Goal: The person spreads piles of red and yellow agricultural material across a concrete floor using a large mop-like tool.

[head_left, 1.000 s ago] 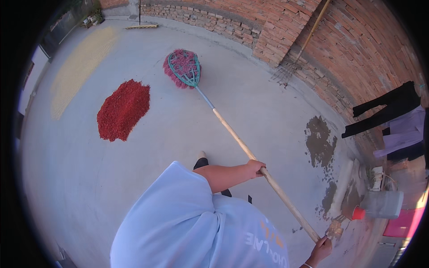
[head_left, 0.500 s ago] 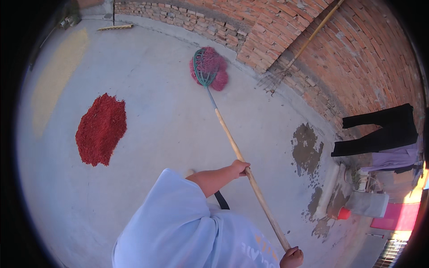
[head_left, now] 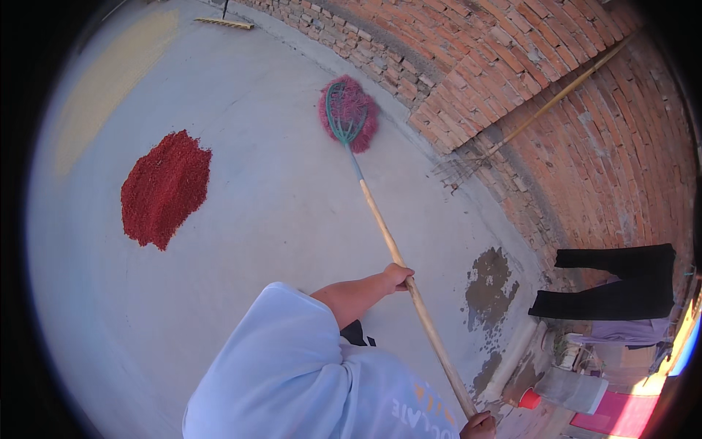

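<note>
A long-handled fork (head_left: 380,219) with a wooden shaft and green curved tines slants across the concrete, away from me. My left hand (head_left: 399,277) is closed round the middle of the shaft. At the near end my right hand (head_left: 479,426) grips the handle, partly cut off by the lower edge. Against the fork's head lies a fluffy pink bundle (head_left: 367,117) that looks like tangled netting. I cannot tell whether the bundle is lifted or rests on the ground.
To the left is a heap of red grains (head_left: 167,192), with a pale yellow spread (head_left: 117,77) beyond it. A rake (head_left: 224,24) lies far off. Another fork (head_left: 563,91) leans on the brick wall (head_left: 526,66). Black trousers (head_left: 621,282) hang at the right, near a red bucket (head_left: 529,399).
My view has turned, shifting the wall and trousers in the picture. The pink bundle now looks more compact round the tines. Both hands keep their hold on the shaft.
</note>
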Demonstrator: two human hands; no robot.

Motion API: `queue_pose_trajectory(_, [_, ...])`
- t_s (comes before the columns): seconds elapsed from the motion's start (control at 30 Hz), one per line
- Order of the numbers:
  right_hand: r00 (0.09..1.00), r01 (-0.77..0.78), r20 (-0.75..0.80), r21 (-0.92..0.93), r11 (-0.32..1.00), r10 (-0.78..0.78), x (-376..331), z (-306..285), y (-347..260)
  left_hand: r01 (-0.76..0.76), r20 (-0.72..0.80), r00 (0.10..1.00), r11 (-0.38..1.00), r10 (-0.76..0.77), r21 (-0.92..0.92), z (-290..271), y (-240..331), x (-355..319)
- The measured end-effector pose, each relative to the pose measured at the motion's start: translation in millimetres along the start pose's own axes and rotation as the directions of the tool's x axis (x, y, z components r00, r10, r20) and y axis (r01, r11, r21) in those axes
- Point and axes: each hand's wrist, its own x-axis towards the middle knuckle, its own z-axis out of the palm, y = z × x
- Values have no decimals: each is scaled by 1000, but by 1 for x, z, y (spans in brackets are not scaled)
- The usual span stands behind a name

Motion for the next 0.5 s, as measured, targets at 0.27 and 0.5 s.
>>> queue_pose_trajectory(0.27, [1000,-4,2,-25,1000,4,65,59,123,75,-15,997,996,-75,38,93,-27,7])
queue_pose_trajectory(0.5, [903,367,304,-176,913,-304,138,61,49,-76,-136,988,996,69,-40,61,-10,62])
